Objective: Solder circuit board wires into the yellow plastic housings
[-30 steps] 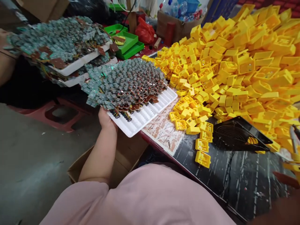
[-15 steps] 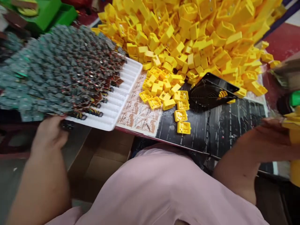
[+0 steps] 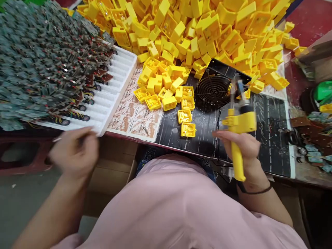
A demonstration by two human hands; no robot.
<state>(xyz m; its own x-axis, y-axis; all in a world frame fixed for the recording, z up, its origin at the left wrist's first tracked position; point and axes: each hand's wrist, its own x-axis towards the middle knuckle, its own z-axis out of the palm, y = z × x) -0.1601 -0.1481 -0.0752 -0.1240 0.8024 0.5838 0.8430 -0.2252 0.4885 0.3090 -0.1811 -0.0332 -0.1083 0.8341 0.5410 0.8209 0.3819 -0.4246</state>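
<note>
My right hand (image 3: 242, 143) is closed round a yellow tool (image 3: 240, 126), a gun-like handle with a metal tip pointing away from me, over the black mat (image 3: 204, 138). Near the front edge of the white ridged tray (image 3: 114, 90), my left hand (image 3: 77, 148) is curled and blurred; whatever its fingers hold, if anything, cannot be made out. Circuit boards with wires (image 3: 52, 62) are heaped on that tray. Several open yellow casings (image 3: 188, 130) lie in a short column on the mat, beside a group of small yellow casings (image 3: 169, 103).
A large heap of yellow casings (image 3: 181, 31) covers the back of the table. A black fan (image 3: 214, 88) stands tilted in front of it. More boards (image 3: 313, 152) and a green object (image 3: 323, 90) lie at the right. Below the table edge is a cardboard box (image 3: 111, 169).
My right hand has come in from the right edge with the yellow tool. My left hand has risen off the tray's lower edge and shifted right. The view has shifted too.
</note>
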